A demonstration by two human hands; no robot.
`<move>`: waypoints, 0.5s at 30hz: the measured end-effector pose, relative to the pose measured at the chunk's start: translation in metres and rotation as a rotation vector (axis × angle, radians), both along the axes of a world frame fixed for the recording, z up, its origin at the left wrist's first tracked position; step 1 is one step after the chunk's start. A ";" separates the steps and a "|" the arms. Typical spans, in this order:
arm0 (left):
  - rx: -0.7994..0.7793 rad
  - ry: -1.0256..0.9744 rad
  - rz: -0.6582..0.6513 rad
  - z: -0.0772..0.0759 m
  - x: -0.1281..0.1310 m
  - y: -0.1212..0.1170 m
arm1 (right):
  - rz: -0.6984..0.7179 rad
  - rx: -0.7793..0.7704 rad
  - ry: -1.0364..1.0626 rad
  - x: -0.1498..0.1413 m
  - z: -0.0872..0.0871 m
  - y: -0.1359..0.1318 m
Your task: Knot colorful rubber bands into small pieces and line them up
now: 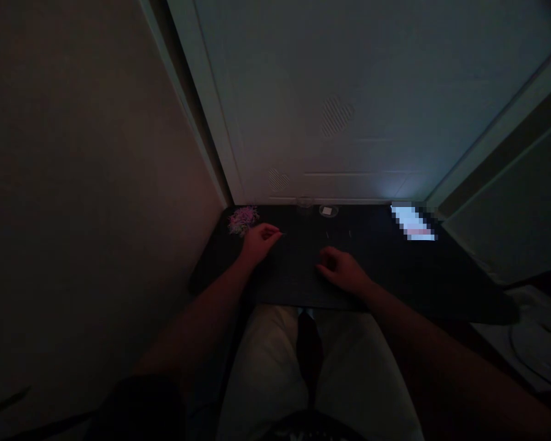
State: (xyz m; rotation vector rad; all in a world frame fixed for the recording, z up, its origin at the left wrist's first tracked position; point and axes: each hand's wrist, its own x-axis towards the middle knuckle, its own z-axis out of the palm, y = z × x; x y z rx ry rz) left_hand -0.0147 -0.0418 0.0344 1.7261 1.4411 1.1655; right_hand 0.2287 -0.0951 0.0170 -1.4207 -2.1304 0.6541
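Observation:
My left hand (pixel 259 241) is over the left part of a dark table. Its thumb and fingertips are pinched together, with a tiny pale tip showing beyond them, too small to name. Just behind that hand lies a heap of thin pink and purple pieces (pixel 243 218). My right hand (pixel 342 268) rests near the middle of the tabletop, loosely curled, with a gap between thumb and fingers and nothing visible in it. Beyond it lie two small thin pale sticks (pixel 349 233), apart from each other.
Along the back edge stand a clear round container (pixel 305 203) and a small round dish (pixel 329 211) with a white square in it. A glowing, blurred-out screen (pixel 413 222) lies at the right. A white panel with heart patterns (pixel 337 116) rises behind the dark table (pixel 294 282). The room is dim.

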 end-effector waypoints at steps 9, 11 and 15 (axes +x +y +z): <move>-0.085 -0.157 -0.180 -0.032 0.061 -0.033 | -0.060 -0.054 0.457 -0.025 -0.018 0.002; -0.086 -0.153 -0.137 -0.031 0.056 -0.032 | -0.082 -0.062 0.468 -0.022 -0.016 0.002; -0.093 -0.129 -0.141 -0.027 0.053 -0.032 | -0.113 -0.076 0.539 -0.020 -0.015 0.004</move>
